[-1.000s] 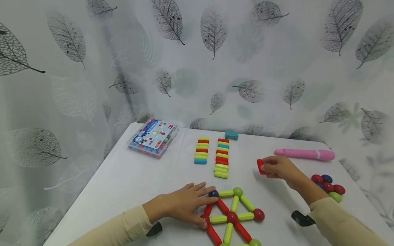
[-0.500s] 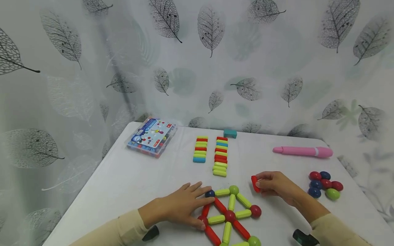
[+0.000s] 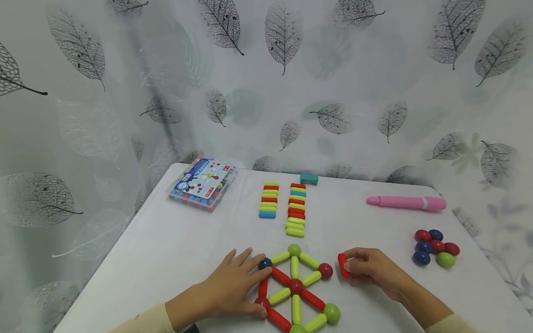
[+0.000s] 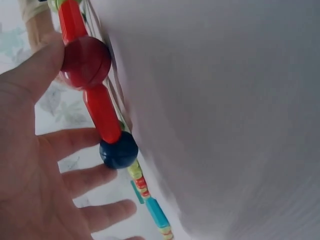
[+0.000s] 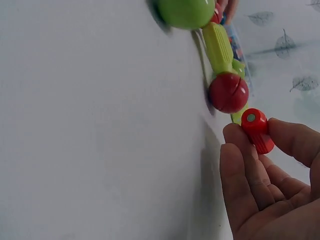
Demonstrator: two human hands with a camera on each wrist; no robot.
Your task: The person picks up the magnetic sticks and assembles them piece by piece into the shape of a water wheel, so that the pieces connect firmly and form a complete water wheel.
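Note:
My right hand (image 3: pixel 376 273) pinches a red magnetic rod (image 3: pixel 343 266) between thumb and fingers, just right of the frame's red corner ball (image 3: pixel 325 270). In the right wrist view a small round disc shows on the end of that rod (image 5: pixel 256 131). My left hand (image 3: pixel 226 289) lies with spread fingers at the left side of a flat wheel-like frame of rods and balls, centred on a red ball (image 3: pixel 296 286). In the left wrist view its thumb touches a red ball (image 4: pixel 86 62), and fingers rest by a dark blue ball (image 4: pixel 119 150). The frame's lower edge is cut off.
Two columns of coloured rods (image 3: pixel 269 200) (image 3: pixel 296 210) lie beyond the frame. A clear box (image 3: pixel 204 183) stands back left, a teal block (image 3: pixel 309 179) at the back. A pink wand-like object (image 3: pixel 405 202) and several loose balls (image 3: pixel 437 246) lie on the right.
My right hand has come down and nearer the frame with the red rod. The frame has shifted left and turned slightly, with my left hand moving along at its side.

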